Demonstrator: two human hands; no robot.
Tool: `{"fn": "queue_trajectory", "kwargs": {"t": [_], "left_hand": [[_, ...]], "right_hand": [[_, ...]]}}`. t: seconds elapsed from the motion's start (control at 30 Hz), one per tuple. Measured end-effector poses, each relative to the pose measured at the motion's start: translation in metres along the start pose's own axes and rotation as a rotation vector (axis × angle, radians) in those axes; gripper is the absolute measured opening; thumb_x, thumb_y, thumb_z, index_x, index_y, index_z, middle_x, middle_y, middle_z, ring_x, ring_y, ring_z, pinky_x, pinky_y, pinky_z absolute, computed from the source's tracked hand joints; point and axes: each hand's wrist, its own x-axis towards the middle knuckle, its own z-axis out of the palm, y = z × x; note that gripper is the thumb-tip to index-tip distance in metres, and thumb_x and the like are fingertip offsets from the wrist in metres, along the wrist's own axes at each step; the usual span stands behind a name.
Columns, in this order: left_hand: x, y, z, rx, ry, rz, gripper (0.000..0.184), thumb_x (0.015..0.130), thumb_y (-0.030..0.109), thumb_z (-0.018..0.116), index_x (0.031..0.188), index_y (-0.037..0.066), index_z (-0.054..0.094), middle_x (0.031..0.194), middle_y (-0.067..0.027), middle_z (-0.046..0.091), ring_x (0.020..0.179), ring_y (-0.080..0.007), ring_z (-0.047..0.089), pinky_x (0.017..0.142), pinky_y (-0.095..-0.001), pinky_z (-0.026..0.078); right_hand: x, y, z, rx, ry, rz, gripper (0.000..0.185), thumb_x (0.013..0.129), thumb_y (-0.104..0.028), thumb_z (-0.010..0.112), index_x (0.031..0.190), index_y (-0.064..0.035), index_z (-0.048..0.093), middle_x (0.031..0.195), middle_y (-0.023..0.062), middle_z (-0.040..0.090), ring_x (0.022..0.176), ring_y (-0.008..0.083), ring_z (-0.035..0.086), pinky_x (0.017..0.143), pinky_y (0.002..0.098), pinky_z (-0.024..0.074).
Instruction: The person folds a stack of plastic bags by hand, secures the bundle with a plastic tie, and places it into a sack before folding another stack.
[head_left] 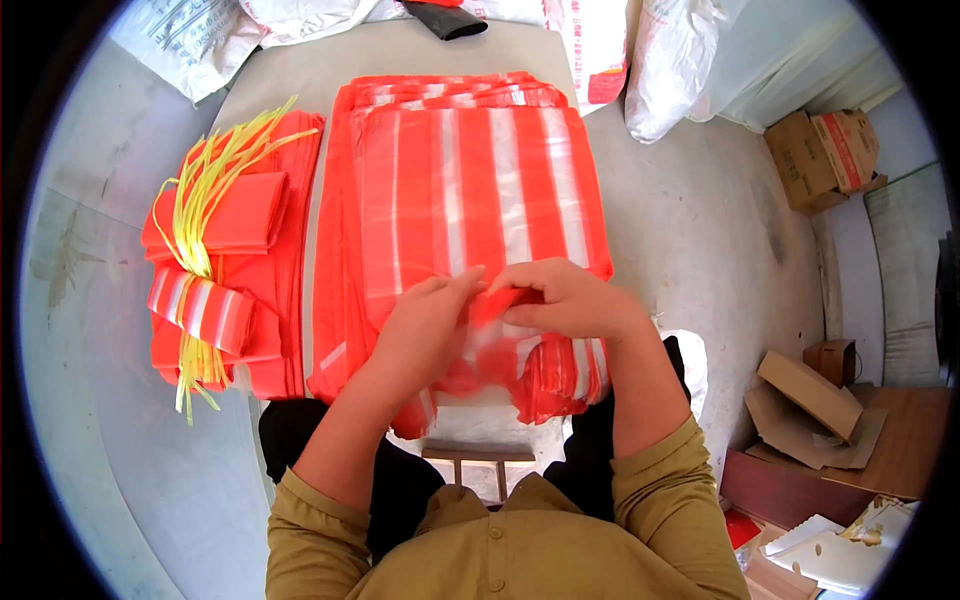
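A stack of red plastic bags with whitish clear stripes (475, 190) lies flat in front of me. Over its near edge, my right hand (568, 298) is closed, with thumb and fingers pinching a crumpled bit of red plastic bag (495, 303). My left hand (425, 325) is beside it, its fingers bent round the same plastic. Between the two hands the plastic is smeared by motion. Bunched ends of the bags (555, 380) hang over the edge towards my lap.
Left of the stack lie folded red bags (225, 215), a rolled striped bundle (200, 310) and yellow ties (195, 220). White printed sacks (190, 45) and a black item (445, 18) are at the back. Cardboard boxes (825, 155) and an opened carton (815, 410) stand right.
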Motion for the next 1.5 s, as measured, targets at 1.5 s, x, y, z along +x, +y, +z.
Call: {"fn": "queue_trajectory", "kwargs": {"t": [1.5], "left_hand": [[0.0, -0.016, 0.01, 0.067, 0.124, 0.205, 0.018, 0.082, 0.004, 0.065, 0.099, 0.003, 0.071, 0.119, -0.0135, 0.07, 0.109, -0.0336, 0.066, 0.092, -0.0422, 0.056]], "right_hand": [[-0.026, 0.029, 0.046, -0.887, 0.222, -0.438, 0.027, 0.077, 0.002, 0.068, 0.101, -0.008, 0.064, 0.146, 0.0142, 0.054, 0.139, 0.0376, 0.047, 0.113, 0.0532, 0.0412]]}}
